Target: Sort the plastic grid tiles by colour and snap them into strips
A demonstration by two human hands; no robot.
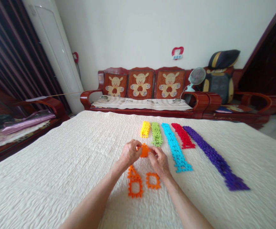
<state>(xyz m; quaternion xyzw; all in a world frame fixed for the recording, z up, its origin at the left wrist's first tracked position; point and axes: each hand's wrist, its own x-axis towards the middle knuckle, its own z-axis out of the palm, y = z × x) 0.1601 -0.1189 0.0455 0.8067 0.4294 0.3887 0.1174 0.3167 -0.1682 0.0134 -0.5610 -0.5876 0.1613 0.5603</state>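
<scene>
Table w/ white quilted cloth (pixel 64 165): orange pcs (pixel 135 188) lay nearer wearer than hands; yellow (pixel 145 129) & green strips (pixel 156 133) just beyond hands; blue (pixel 176 146), red (pixel 182 135), purple strips (pixel 214 156) to R of hands.

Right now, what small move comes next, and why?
I'd probably draw the orange piece toward the loose orange frame: the left hand and right hand hold its opposite sides, and that frame lies unattached, nearer the wearer.
</scene>
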